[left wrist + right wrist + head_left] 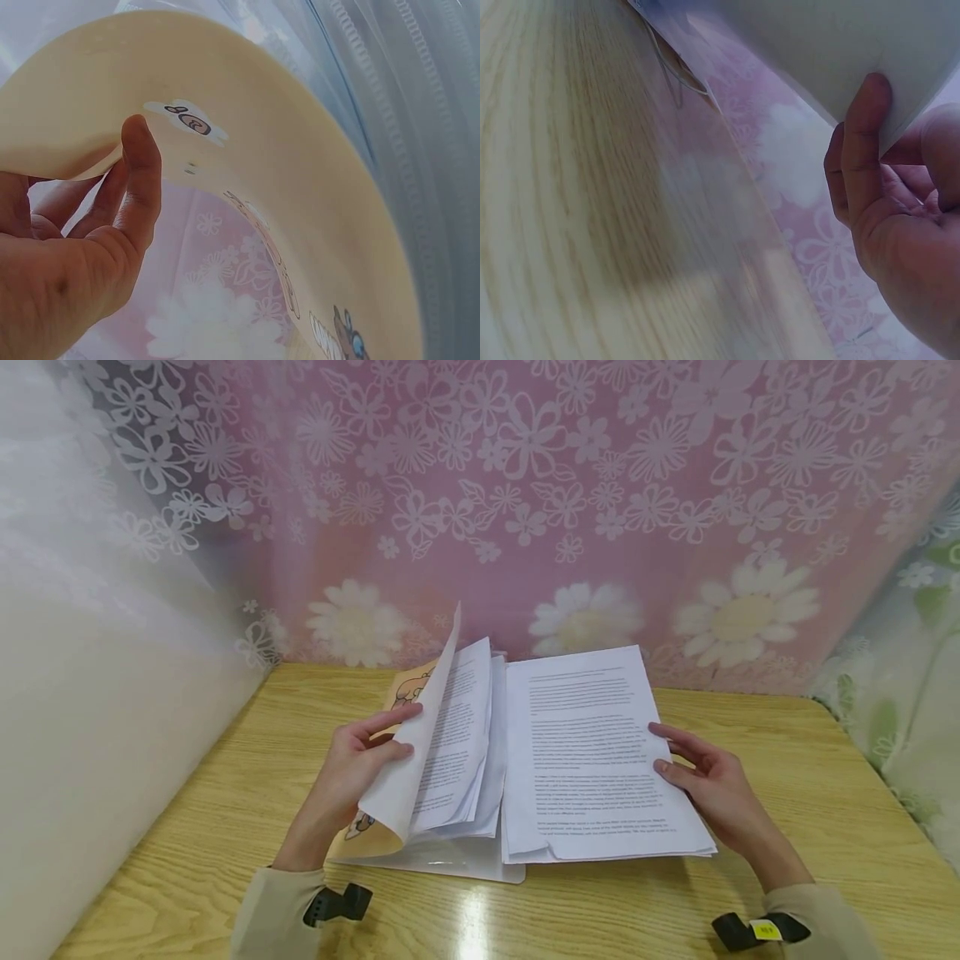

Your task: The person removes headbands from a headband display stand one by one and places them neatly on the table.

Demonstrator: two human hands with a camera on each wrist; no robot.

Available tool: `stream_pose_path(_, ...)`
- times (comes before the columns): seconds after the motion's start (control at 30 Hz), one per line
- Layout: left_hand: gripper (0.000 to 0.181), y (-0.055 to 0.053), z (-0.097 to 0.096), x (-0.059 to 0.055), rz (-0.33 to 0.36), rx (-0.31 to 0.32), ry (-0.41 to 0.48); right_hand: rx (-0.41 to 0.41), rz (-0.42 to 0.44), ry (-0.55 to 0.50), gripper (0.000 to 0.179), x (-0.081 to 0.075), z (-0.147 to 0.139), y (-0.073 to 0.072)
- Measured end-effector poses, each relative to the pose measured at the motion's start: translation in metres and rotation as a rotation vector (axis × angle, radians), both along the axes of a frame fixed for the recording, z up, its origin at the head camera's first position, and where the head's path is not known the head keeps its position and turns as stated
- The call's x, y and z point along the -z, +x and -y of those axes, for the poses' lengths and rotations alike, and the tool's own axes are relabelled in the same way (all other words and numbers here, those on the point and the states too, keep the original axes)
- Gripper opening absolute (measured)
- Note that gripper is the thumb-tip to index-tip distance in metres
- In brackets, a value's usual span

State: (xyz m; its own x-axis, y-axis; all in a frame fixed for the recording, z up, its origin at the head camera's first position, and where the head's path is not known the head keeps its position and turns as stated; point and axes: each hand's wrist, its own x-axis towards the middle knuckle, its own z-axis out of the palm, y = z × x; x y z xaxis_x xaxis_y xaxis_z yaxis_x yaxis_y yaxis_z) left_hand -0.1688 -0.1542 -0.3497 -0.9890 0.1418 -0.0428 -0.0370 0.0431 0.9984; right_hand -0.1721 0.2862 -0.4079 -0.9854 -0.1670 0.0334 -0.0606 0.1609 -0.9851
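A folder with a cartoon-printed cover (401, 789) lies partly raised on the table. Its cover is orange outside and white inside, and it curves upward. My left hand (352, 772) pinches this cover between thumb and fingers; the left wrist view shows the bent cover (247, 97) up close. Beside it, several printed sheets (456, 739) stand tilted over a clear plastic sleeve (468, 858). On the right, my right hand (712, 781) holds the outer edge of a stack of printed pages (592, 752), thumb on top. In the right wrist view the thumb presses a page corner (840, 67).
The wooden table (187, 827) extends on both sides and in front of the folder. Behind it hangs a pink floral curtain (480, 560). A pale sheet wall (97, 652) borders the left, and a leafy patterned curtain (892, 718) the right.
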Motion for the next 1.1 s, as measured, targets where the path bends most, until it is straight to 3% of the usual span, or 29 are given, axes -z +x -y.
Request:
stream_pose_path(0.43,0.046,-0.002,-0.001,0.0,0.011,0.002,-0.003,-0.019,0.005,-0.044,0.056,0.001,0.009,-0.011)
stream_pose_path(0.87,0.046,-0.001,0.0,0.001,0.001,-0.003,-0.009,0.017,-0.001,-0.066,0.056,0.004,0.021,-0.015)
stream_pose_path(1.1,0.046,0.0,0.0,0.001,0.001,0.006,-0.007,0.067,0.03,-0.15,0.057,-0.003,0.025,-0.013)
